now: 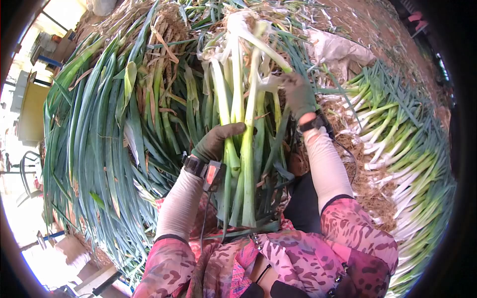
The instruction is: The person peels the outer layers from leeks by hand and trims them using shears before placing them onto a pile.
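Dark gloves cover both my hands. My left hand is closed around several long green onions, their pale root ends pointing away from me and their green leaves hanging toward my lap. Off to the right, my right hand is closed at the end of a pale green outer leaf that slants from the root ends. A thin whitish strip of skin hangs beside those fingers. What lies inside the right fist is partly hidden.
A large heap of untrimmed green onions fills the left side. On the right, cleaned green onions lie in a long curved row beside dry root scraps. A whitish sack lies beyond my right hand.
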A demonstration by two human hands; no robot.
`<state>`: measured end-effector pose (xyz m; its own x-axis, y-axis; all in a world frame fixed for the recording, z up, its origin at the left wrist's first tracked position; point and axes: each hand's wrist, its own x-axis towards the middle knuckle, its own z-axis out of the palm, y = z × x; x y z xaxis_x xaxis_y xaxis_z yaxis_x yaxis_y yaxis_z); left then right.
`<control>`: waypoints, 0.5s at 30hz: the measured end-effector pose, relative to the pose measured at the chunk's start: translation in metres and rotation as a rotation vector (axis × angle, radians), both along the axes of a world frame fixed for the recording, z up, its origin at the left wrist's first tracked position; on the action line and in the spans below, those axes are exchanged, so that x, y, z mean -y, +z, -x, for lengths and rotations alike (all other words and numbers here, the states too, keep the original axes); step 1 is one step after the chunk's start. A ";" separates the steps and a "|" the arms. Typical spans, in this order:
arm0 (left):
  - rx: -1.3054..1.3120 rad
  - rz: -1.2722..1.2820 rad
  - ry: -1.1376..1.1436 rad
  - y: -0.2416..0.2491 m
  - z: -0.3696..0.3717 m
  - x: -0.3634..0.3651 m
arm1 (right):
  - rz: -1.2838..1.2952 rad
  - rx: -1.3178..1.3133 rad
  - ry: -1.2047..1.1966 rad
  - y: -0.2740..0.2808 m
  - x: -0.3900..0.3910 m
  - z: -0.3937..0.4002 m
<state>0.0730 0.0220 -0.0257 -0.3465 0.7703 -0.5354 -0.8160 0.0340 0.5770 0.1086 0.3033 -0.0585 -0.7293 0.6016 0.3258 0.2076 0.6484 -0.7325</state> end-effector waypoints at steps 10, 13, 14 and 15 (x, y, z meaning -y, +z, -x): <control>0.015 0.006 -0.022 0.002 -0.008 0.003 | 0.692 -0.030 0.739 0.032 0.028 -0.006; -0.011 0.014 -0.062 0.009 -0.012 0.006 | 1.341 0.194 0.794 0.043 0.053 -0.001; -0.030 0.015 -0.075 0.011 -0.012 0.010 | 1.208 0.268 0.868 0.039 0.037 0.005; -0.046 0.015 -0.086 0.012 -0.013 0.014 | 1.151 0.337 0.776 0.033 0.017 0.010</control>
<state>0.0864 0.0079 -0.0132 -0.3037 0.7903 -0.5322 -0.7827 0.1116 0.6124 0.0988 0.2862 -0.0253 -0.9335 -0.1736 -0.3137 0.3487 -0.2355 -0.9072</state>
